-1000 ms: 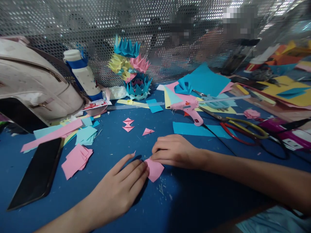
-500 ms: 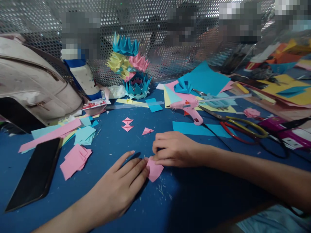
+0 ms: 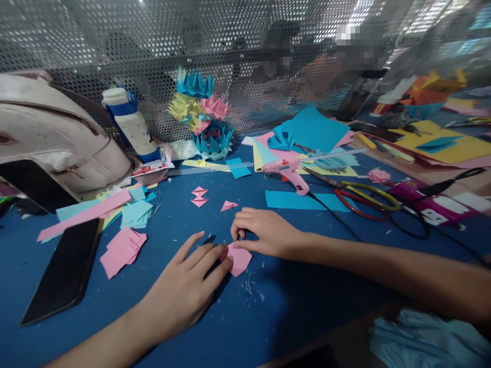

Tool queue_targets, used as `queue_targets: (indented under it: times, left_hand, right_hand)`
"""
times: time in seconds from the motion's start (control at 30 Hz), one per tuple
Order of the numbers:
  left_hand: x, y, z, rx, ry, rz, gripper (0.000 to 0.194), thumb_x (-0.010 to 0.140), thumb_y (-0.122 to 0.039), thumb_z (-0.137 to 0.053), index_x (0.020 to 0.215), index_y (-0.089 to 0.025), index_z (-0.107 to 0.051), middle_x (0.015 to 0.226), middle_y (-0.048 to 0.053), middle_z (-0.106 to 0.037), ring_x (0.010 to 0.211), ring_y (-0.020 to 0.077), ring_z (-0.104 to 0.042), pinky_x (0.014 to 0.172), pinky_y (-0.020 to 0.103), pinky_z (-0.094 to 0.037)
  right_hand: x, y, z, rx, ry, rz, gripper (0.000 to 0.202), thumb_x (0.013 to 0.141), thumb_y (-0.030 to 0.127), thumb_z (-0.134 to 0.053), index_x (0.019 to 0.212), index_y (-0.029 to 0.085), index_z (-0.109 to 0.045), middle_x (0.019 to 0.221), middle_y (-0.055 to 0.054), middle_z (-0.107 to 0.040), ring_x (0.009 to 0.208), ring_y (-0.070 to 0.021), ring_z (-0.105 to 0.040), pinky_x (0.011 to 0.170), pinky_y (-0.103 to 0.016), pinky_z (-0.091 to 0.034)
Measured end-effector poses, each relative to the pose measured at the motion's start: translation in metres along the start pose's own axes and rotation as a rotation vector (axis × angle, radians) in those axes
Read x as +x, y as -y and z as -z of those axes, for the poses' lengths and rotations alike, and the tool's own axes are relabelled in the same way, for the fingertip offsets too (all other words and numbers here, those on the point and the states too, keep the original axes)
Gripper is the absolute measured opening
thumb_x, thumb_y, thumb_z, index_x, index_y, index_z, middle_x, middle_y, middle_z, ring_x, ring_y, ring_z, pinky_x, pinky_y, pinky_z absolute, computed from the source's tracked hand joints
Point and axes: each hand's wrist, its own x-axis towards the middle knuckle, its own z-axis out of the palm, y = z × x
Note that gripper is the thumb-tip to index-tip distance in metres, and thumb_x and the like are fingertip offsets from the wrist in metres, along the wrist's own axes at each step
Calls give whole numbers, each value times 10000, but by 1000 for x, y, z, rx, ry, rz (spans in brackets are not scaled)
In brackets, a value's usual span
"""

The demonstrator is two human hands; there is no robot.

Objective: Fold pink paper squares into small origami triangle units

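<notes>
A small pink paper piece (image 3: 241,259) lies on the blue table between my hands, its upper edge partly covered by fingers. My left hand (image 3: 192,283) rests low from the left, thumb and forefinger holding the paper's left side, the little finger stretched away. From the right, my right hand (image 3: 264,232) has curled fingers, with the thumb on the paper's upper edge. Just beyond are a folded pink triangle (image 3: 229,205) and two more folded pink pieces (image 3: 199,197), tip to tip. A stack of pink paper squares (image 3: 121,253) is left of my left hand.
A pink glue gun (image 3: 289,171) and red-and-yellow-handled scissors (image 3: 364,197) lie beyond my right arm, with a cord trailing. At left are a black phone (image 3: 65,273), a bag (image 3: 57,133) and a bottle (image 3: 132,125). Folded paper flowers (image 3: 213,138) stand before a perforated metal screen (image 3: 245,61).
The view has shifted slightly. My right thumb has slid along the paper's upper edge, and the right fingers have lifted and curled a little. My left hand keeps its hold.
</notes>
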Motion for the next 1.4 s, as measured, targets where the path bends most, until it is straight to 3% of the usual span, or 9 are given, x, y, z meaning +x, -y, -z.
queue_targets:
  times: [0.13,0.33,0.77,1.03,1.23,1.4]
  left_hand:
    - [-1,0,-2,-42,-39,61,426,904,-49,-385,1250,-145,-614,1192,101,-647,1115,248,-578,1164,522,-241]
    - [-3,1,-3,-93,-54,54,412,917,-38,-374,1239,-126,-617,1157,101,-657,1092,234,-580,1171,520,-220]
    - [-1,3,-1,-87,-9,24,460,907,-50,-412,1336,-102,-568,1332,92,-623,1226,259,-529,1211,521,-145]
    - [-1,3,-2,-60,-23,-3,428,925,-98,-457,1338,-87,-565,1276,105,-657,1204,254,-557,1227,509,-138]
    - [-1,5,0,-51,9,-39,457,916,-87,-435,1359,-63,-542,1306,109,-643,1224,259,-543,1237,500,-119]
    - [-1,8,2,-87,45,-46,505,887,-75,-442,1388,-75,-509,1330,108,-622,1247,258,-529,1243,512,-104]
  right_hand:
    - [0,6,1,9,22,-70,131,885,272,-700,815,183,-636,795,8,-606,809,-145,-536,671,-251,-352]
    - [-1,6,-3,39,-7,-41,42,874,184,-671,843,191,-643,832,12,-652,835,-142,-564,700,-248,-379]
    - [-7,3,-7,-233,-101,245,199,976,272,-550,884,196,-710,862,-18,-685,815,-161,-543,686,-287,-364]
    - [-5,0,10,-346,-60,489,311,1011,287,-516,781,169,-689,845,-39,-647,783,-165,-451,690,-308,-331]
    - [-6,-3,25,-354,59,477,322,998,274,-536,736,182,-699,728,-27,-607,739,-162,-431,644,-328,-268]
    - [-9,-4,32,-301,130,448,286,965,232,-571,709,179,-687,726,-30,-614,743,-156,-453,662,-313,-302]
